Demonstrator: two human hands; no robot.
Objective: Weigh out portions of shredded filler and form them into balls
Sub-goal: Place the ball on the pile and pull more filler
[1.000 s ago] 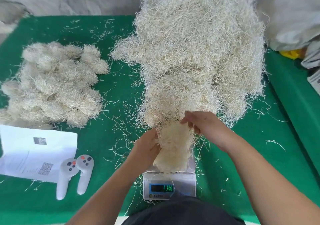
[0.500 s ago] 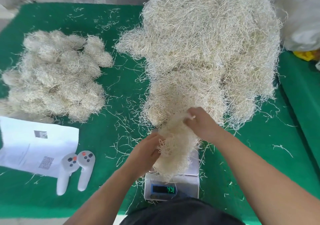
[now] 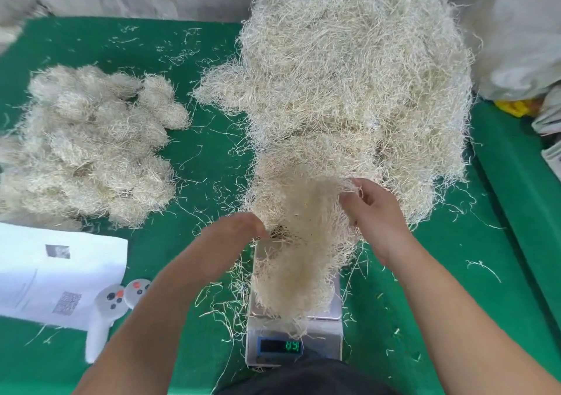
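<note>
Filler portion [image 3: 299, 261] hangs over the scale [image 3: 294, 331], its lower strands brushing the pan. The right hand [image 3: 375, 212] pinches its top edge with curled fingers; the left hand [image 3: 233, 236] grips its side at 9 o'clock. The big filler heap [image 3: 349, 90] sits at 12 o'clock, finished balls [image 3: 91, 145] at 10 o'clock on the green mat [image 3: 212, 157].

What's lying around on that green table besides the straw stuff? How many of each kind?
Scale: 1
White handheld controllers: 2
Printed paper sheet: 1
Total: 4
The finished balls sit too tangled together to count.
</note>
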